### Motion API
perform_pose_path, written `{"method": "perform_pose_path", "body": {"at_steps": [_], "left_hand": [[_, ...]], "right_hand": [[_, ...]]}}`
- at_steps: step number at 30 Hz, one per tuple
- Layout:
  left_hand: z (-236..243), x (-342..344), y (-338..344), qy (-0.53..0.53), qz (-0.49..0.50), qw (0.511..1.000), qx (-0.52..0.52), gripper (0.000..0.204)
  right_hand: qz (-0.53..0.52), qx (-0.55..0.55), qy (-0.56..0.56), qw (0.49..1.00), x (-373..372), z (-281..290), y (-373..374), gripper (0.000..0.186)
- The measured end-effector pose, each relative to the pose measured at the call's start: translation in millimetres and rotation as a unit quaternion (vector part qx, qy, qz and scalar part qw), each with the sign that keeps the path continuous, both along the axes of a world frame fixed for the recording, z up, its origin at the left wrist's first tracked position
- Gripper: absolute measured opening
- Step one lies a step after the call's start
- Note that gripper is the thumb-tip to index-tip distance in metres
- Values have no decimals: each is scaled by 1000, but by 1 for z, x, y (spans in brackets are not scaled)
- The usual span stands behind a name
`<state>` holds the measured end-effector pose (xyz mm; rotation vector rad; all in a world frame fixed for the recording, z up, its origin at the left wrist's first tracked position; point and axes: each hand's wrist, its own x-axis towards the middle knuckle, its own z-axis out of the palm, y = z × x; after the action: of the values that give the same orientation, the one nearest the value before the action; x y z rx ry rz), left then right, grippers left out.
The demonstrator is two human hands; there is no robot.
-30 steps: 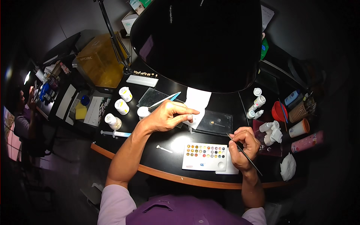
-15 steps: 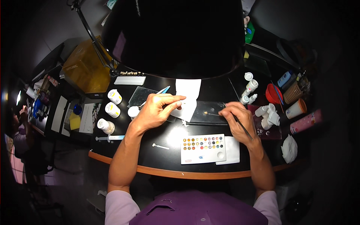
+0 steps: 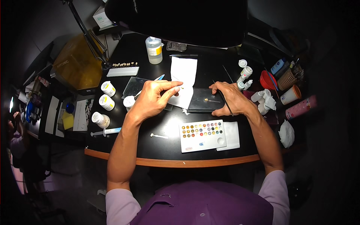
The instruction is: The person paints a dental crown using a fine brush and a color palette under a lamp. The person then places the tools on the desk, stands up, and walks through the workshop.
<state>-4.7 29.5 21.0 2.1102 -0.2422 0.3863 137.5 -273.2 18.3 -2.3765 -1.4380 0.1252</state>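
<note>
My left hand [image 3: 155, 98] is closed in a pinch beside a white paper sheet [image 3: 183, 71]. A tiny tooth-coloured piece [image 3: 182, 88] shows at its fingertips, too small to make out well. My right hand [image 3: 233, 98] spans a flat black case [image 3: 198, 98], thumb on the near edge and fingers on the far edge. A thin dark brush [image 3: 227, 106] stays tucked in that hand. On the case lies a tooth-shaped shade tab [image 3: 212, 100] with a thin stem. Nearer me sits a white palette [image 3: 204, 139] with rows of coloured wells.
White jars [image 3: 106, 102] and a syringe [image 3: 111, 131] stand or lie to the left. A clear bottle [image 3: 154, 50] is at the back. Small white bottles [image 3: 264, 100], a red bowl [image 3: 267, 80] and a pink can [image 3: 301, 107] crowd the right. A dark panel [image 3: 176, 22] hangs overhead.
My right hand has gone from a pinched brush grip to spanning the black case, with the brush now tucked in. The view has shifted, revealing the clear bottle. My left hand keeps its pinch.
</note>
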Motion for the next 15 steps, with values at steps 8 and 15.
{"method": "perform_pose_path", "body": {"at_steps": [8, 15], "left_hand": [[5, -5, -5, 30, 12, 999, 18, 29], [7, -14, -30, 143, 19, 989, -45, 36]], "right_hand": [[-22, 13, 49, 998, -34, 17, -30, 70], [-6, 32, 72, 997, -88, 10, -35, 72]]}}
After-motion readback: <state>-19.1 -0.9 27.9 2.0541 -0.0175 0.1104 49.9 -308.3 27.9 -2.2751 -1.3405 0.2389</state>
